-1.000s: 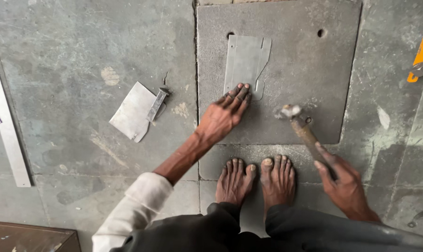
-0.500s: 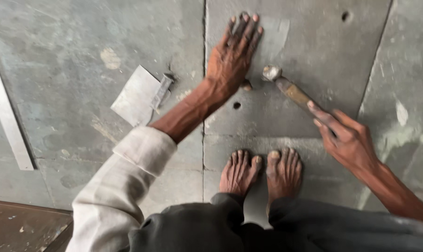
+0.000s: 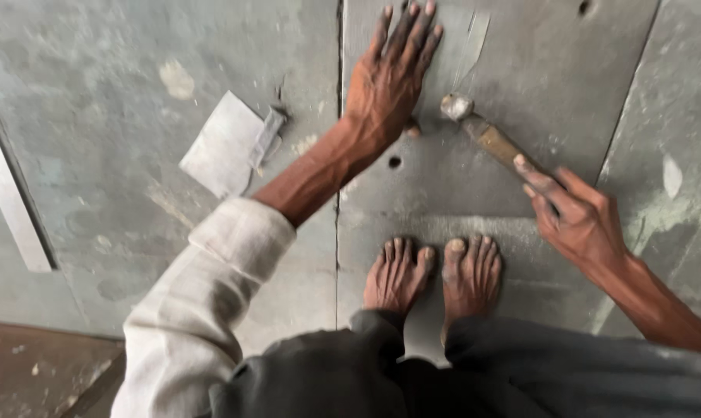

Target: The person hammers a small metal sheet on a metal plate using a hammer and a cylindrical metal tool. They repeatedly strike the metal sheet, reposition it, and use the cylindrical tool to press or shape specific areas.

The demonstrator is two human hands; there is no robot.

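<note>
I squat barefoot on a grey stone floor. My left hand (image 3: 393,73) lies flat, fingers spread, pressing down on a thin sheet-metal piece (image 3: 466,35) that rests on a square metal plate (image 3: 521,101). My right hand (image 3: 575,217) grips the wooden handle of a hammer (image 3: 486,131); its steel head sits on the plate just right of my left hand, close to the sheet's lower edge.
A second sheet-metal offcut (image 3: 226,143) with a folded strip lies on the floor at the left. A long pale metal strip (image 3: 10,201) runs along the far left. The plate has small round holes (image 3: 394,162). My feet (image 3: 435,275) stand at the plate's near edge.
The view shifted down and closer. My left hand stretched further up onto the sheet and flattened. The hammer head came in nearer to my left hand.
</note>
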